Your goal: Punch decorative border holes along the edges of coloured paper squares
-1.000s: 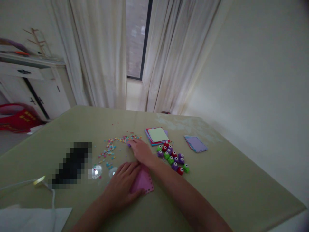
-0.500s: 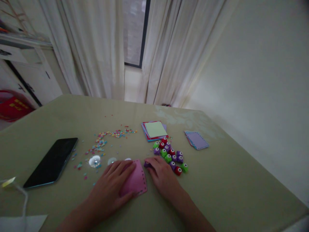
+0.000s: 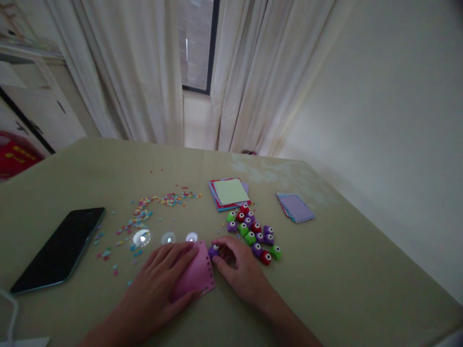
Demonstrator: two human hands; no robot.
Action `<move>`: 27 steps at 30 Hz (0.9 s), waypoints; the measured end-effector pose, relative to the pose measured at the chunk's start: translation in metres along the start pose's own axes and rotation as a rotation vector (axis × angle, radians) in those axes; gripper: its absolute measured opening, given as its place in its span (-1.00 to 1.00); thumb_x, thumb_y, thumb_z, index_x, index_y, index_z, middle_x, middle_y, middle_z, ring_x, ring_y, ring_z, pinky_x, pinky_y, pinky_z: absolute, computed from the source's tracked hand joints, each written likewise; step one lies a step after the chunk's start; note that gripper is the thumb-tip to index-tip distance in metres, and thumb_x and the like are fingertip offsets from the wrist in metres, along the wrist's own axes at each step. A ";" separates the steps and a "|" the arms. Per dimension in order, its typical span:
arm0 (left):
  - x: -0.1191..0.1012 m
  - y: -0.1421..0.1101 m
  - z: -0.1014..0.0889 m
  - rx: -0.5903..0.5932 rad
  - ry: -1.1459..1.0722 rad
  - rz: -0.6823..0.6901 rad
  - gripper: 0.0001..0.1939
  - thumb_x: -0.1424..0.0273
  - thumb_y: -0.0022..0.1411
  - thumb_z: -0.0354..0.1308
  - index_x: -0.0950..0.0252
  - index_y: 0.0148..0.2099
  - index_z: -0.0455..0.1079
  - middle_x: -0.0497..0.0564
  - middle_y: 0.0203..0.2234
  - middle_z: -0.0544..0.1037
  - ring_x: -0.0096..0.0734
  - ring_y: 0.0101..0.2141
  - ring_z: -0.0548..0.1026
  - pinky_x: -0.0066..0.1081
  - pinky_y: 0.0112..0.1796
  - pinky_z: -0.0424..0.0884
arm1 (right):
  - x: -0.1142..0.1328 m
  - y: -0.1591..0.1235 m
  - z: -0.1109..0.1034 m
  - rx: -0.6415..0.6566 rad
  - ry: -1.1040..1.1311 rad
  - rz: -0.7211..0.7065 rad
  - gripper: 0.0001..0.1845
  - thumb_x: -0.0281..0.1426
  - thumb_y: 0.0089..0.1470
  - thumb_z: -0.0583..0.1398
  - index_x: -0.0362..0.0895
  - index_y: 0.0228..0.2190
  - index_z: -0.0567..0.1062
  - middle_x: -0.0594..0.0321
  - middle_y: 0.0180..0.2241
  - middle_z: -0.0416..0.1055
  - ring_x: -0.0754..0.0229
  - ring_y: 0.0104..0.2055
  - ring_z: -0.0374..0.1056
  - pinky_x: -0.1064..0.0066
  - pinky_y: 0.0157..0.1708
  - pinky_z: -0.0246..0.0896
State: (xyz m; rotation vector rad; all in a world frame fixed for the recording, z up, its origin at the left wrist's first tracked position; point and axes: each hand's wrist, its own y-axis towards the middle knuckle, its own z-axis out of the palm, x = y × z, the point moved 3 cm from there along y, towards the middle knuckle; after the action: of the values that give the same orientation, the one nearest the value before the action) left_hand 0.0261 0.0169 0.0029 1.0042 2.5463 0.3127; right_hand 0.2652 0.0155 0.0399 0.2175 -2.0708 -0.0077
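Note:
My left hand lies with its fingers stretched flat over a pink square sheet, its thumb along the near edge. A row of small dark holes runs down the sheet's right edge; its left part is hidden under the hand. Beside that edge, my right hand is curled, thumb and forefinger closed on a small purple one-eyed toy. Just right of the hand lies a cluster of similar toys in green, red and purple, among them a red one and a green one.
A stack of coloured paper squares lies behind the toys, and a purple hole-edged sheet tops a pile at right. Confetti bits are scattered left of centre. A phone lies at left. Bright round light spots show on the tabletop.
My right hand has shifted slightly left, and its fingers have opened into a wider arc, so more of the purple toy shows. The camera view has turned slightly. My left hand stays on the sheet.

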 end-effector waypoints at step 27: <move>-0.002 0.004 0.002 0.016 -0.023 0.026 -0.24 -0.09 0.45 0.17 0.07 0.55 0.19 0.07 0.43 0.39 0.07 0.32 0.38 0.05 0.35 0.12 | -0.005 0.005 -0.003 0.067 -0.124 -0.133 -0.68 -0.50 0.21 0.35 -0.06 0.00 0.66 0.20 -0.12 0.62 0.11 -0.12 0.53 0.31 -0.07 0.40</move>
State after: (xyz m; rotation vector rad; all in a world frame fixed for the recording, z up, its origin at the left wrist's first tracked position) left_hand 0.0312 0.0186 0.0027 1.0409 2.5207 0.2872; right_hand 0.2690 0.0214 0.0373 0.4048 -2.1780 -0.0339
